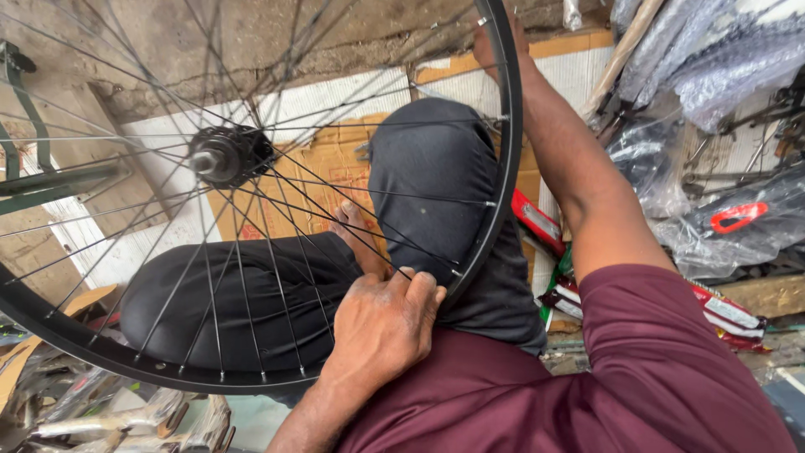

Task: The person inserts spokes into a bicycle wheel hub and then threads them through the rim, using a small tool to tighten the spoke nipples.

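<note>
Head view: held a black spoked bicycle wheel [251, 193] upright over the lap. Left hand [381, 323] curled closed around the lower rim near the spokes; right hand [495, 38] gripped the upper rim. Flattened brown cardboard [331, 159] lay beneath on the floor.

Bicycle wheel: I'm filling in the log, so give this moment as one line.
left hand: gripping spokes near rim | right hand: on far rim | bicycle wheel: upright over lap | hub: free

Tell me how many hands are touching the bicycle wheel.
2. The left hand grips the bicycle wheel at its lower rim; the right hand holds the top edge, partly hidden.
</note>
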